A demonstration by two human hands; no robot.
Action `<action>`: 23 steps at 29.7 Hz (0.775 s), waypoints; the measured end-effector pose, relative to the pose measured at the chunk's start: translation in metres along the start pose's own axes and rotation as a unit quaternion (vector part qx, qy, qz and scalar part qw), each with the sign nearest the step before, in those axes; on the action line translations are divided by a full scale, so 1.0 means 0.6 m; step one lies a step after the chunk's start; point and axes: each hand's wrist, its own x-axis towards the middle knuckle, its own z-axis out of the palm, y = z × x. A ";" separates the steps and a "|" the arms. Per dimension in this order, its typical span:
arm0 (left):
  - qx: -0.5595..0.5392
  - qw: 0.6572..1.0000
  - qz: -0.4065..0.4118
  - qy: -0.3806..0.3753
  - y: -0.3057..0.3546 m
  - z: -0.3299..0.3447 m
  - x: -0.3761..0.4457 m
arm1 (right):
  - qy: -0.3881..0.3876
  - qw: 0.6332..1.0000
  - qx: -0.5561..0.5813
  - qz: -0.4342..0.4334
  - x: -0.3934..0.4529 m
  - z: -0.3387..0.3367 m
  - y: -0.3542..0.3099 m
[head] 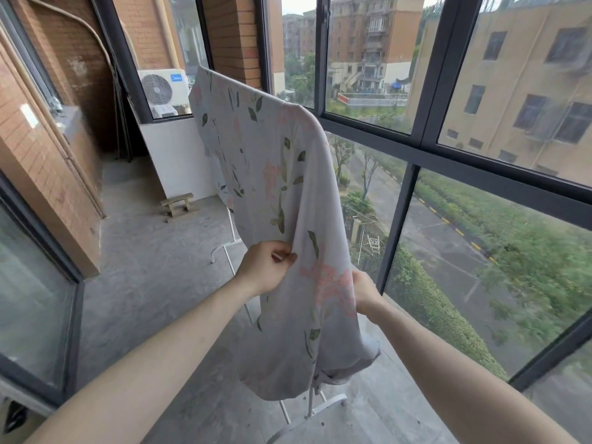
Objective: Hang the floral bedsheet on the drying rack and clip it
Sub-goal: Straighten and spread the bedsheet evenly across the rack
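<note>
The floral bedsheet [256, 155], pale grey with pink flowers and green leaves, hangs draped over the top bar of a white drying rack [323, 408]. Only the rack's lower legs and feet show below the cloth. My left hand [267, 267] pinches a fold of the sheet on its near face, about halfway down. My right hand [363, 291] is at the sheet's right edge, its fingers hidden behind the fabric. No clip is visible.
Large dark-framed windows [400, 219] run along the right side close behind the rack. A small wooden stool [177, 205] stands on the concrete floor by the white low wall. A brick wall and a glass door are on the left. An air-conditioner unit [163, 88] sits outside the far window.
</note>
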 end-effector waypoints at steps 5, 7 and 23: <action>0.008 1.000 0.004 0.002 0.003 0.002 0.002 | -0.010 0.999 -0.015 -0.032 0.013 -0.004 -0.020; 0.021 1.000 0.008 0.003 0.003 0.005 0.001 | -0.010 0.999 -0.035 -0.027 0.014 0.002 -0.027; 0.044 0.996 -0.042 0.073 -0.043 -0.043 -0.001 | 0.225 0.952 -0.177 -0.104 0.029 -0.108 -0.003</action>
